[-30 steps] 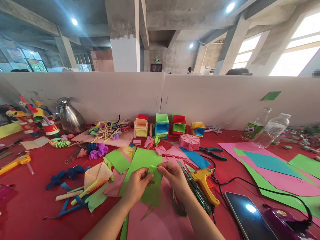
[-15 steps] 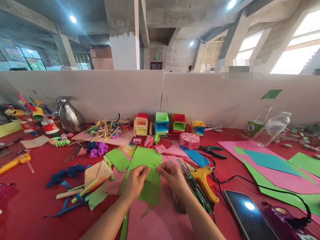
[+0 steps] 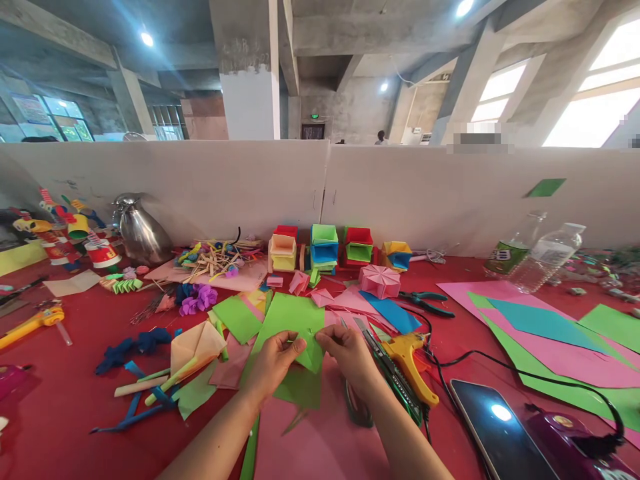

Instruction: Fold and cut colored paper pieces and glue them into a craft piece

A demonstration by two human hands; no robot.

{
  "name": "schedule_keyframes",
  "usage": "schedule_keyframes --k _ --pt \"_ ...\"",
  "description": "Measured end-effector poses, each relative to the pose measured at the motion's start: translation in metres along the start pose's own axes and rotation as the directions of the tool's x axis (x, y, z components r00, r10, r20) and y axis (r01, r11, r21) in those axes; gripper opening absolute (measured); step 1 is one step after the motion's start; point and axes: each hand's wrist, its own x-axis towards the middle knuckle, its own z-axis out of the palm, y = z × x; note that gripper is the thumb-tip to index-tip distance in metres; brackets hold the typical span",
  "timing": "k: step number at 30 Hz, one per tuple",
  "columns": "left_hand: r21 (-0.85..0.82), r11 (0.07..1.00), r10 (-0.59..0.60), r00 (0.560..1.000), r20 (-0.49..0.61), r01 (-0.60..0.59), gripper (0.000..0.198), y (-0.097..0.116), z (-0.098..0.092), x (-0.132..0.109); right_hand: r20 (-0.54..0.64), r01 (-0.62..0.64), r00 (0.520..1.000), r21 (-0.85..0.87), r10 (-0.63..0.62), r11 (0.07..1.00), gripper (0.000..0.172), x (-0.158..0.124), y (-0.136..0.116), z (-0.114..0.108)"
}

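Between my hands is a small folded piece of green paper (image 3: 311,353), tilted above larger green sheets. My left hand (image 3: 277,357) pinches its left edge between thumb and fingers. On the other side my right hand (image 3: 347,350) is closed at the paper's right edge, thumb against the fingers. Beneath them lie a green sheet (image 3: 287,307) and a pink sheet (image 3: 315,440). A green utility knife (image 3: 393,370) and a yellow glue gun (image 3: 407,363) lie just right of my right hand.
Folded paper boxes (image 3: 324,250) stand along the white partition (image 3: 200,187). Pliers (image 3: 427,301), a phone (image 3: 500,427) and a black cord (image 3: 530,373) lie to the right, near plastic bottles (image 3: 547,257). A steel jug (image 3: 143,230) and paper scraps (image 3: 197,353) are at left.
The small green paper has turned between my fingers, so more of its flat face now shows, with a corner pointing down. Both hands stay in nearly the same place.
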Motion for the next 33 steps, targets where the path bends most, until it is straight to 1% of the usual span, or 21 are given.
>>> schedule_keyframes --k 2,4,7,11,13,17,23,29,33 --pt "-0.045 0.999 -0.024 1.0 0.016 0.025 0.029 0.001 0.001 0.001 -0.048 0.019 0.999 0.003 -0.019 1.0 0.027 0.002 0.003 0.0" --pt "-0.068 0.997 -0.028 1.0 0.014 0.029 0.027 0.001 0.001 0.002 -0.071 0.031 0.997 0.004 -0.031 1.0 0.028 0.003 0.006 0.0" --pt "-0.067 0.997 -0.021 1.0 0.022 0.022 0.025 -0.001 -0.002 0.003 -0.053 0.04 0.998 0.008 -0.039 0.999 0.029 0.002 0.005 0.001" --pt "-0.052 0.998 -0.024 0.999 0.045 0.026 0.024 -0.001 -0.002 0.001 -0.026 0.027 0.999 0.009 -0.027 1.0 0.024 0.0 0.001 0.003" --pt "-0.063 0.997 -0.03 0.999 0.042 0.032 0.024 -0.001 0.001 0.0 -0.04 0.027 0.999 0.012 -0.027 1.0 0.022 -0.001 0.001 0.003" --pt "-0.093 0.995 -0.031 0.999 0.031 0.034 0.023 0.001 0.003 0.0 -0.068 0.054 0.996 0.036 -0.052 0.998 0.024 -0.002 0.002 0.004" --pt "-0.096 0.995 -0.037 0.999 0.021 0.039 0.018 0.004 -0.002 0.001 0.014 0.043 0.999 0.065 -0.044 0.997 0.023 -0.002 -0.003 0.004" --pt "-0.121 0.991 -0.06 0.998 -0.006 0.059 0.021 0.01 0.0 -0.002 0.015 0.033 0.999 0.091 -0.034 0.995 0.027 -0.002 -0.006 0.003" --pt "-0.101 0.993 -0.064 0.998 -0.03 0.06 0.023 0.011 -0.001 -0.002 0.025 0.026 0.999 0.09 -0.028 0.996 0.028 -0.001 -0.003 0.004"
